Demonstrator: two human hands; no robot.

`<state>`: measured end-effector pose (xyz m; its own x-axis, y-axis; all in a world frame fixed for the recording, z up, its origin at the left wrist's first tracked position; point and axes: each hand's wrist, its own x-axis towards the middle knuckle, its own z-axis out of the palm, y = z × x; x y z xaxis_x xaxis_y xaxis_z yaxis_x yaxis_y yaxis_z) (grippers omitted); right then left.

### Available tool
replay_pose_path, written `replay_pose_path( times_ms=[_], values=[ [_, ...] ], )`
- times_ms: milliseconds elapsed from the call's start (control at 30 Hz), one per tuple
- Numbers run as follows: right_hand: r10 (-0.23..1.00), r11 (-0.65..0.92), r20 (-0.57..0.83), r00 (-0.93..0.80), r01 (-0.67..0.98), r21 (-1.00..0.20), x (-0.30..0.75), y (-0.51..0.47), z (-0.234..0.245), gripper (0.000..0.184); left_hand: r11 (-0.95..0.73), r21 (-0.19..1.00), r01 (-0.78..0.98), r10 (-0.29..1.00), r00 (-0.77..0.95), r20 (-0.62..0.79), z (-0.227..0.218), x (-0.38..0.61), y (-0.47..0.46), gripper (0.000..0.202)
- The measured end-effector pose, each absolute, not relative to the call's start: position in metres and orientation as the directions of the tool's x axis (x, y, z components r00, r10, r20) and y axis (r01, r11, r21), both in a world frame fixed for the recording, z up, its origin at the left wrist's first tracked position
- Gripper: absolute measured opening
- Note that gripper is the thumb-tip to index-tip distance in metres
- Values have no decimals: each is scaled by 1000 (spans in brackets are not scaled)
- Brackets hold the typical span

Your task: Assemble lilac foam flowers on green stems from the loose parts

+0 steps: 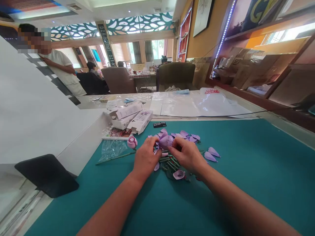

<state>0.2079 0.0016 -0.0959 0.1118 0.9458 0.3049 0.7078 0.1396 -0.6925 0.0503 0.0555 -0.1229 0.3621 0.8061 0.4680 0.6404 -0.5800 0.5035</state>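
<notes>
Between my two hands is a purple toy flower head (165, 141), made of petal pieces. My left hand (147, 154) pinches its left side with thumb and forefinger. On the other side my right hand (187, 152) grips it with thumb and fingers. Just below lie several green stem pieces (172, 162) and a pale purple cup-shaped piece (178, 174). Loose purple petals (185, 134) are heaped behind my hands, partly hidden by them. To the right are a few separate petals (212, 154). A pink and purple flower (132, 142) on a long green stem lies at the left.
White cardboard boxes (140, 121) and a clear plastic bag (112, 149) lie at the left back of the green mat (253, 170). A black card (159, 124) is behind the petals. A black flat object (46, 175) juts in at the left edge. One person (59, 62) stands beyond the white partition.
</notes>
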Motion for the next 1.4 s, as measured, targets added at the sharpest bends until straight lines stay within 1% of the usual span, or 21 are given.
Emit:
replay_pose_path(
  times_ms=[267,400,500,567,700,800,900,1033,1167,1267,1400],
  values=[
    [952,102,274,137,703,-704,210,2,-94,23,-560,516,648,824,372,427,-118,51,55,23],
    [952,85,264,154,696,-713,210,1,-92,23,-539,560,629,841,359,405,-116,51,56,23],
    [947,106,280,157,670,-735,211,-1,-86,22,-504,611,610,864,349,363,-112,48,58,22],
    [950,125,272,155,610,-782,214,-3,-80,22,-477,644,597,878,341,335,-106,45,59,21],
    [967,118,198,160,410,-904,223,-7,-67,21,-446,693,566,892,344,293,-92,37,62,22],
    [956,163,232,181,331,-930,228,-9,-60,22,-428,725,540,896,359,261,-84,31,62,26],
    [947,205,267,180,302,-931,230,-12,-57,22,-388,756,527,909,356,218,-78,28,61,31],
    [944,211,274,182,304,-929,228,-17,-53,22,-352,787,507,918,350,186,-73,28,57,35],
    [944,207,275,184,317,-925,224,-20,-51,20,-355,775,523,920,344,189,-71,31,54,33],
    [940,204,296,170,417,-886,217,-20,-55,22,-382,734,562,914,345,213,-72,36,51,29],
    [934,199,335,128,591,-781,208,-17,-65,24,-431,661,615,898,363,249,-77,41,48,24]
  ],
)
